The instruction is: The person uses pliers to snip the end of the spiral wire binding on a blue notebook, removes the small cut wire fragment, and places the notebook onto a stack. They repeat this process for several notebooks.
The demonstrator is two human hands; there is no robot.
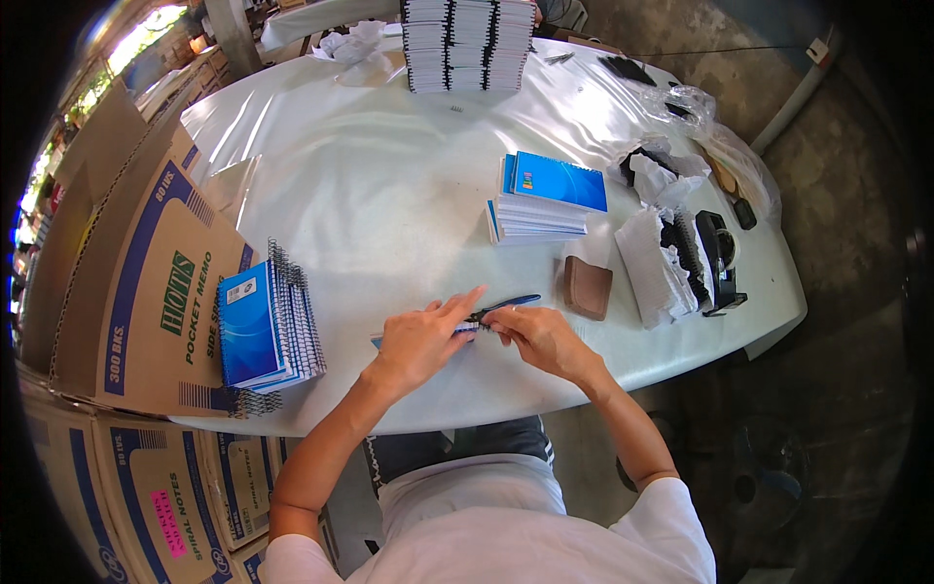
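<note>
My left hand (pixel 420 341) lies over a small notebook, its index finger stretched out and its thumb below. Only slivers of this notebook (pixel 377 342) show; the hand covers most of it. At its right end my right hand (pixel 538 338) pinches with thumb and forefinger by some dark binding wire. A slim tool with a dark blue handle (pixel 519 300), perhaps pliers, runs out above the right fingers; its black head is partly hidden between both hands. The two hands nearly meet near the table's front edge.
Blue spiral notebooks (pixel 269 321) stand left, beside an open carton (pixel 161 282). A stack of blue-covered notebooks (pixel 550 200), a brown block (pixel 588 288), paper-wrapped black coils (pixel 662 263) and a black tape dispenser (pixel 721 263) sit right. Tall notebook stacks (pixel 467 47) stand far back.
</note>
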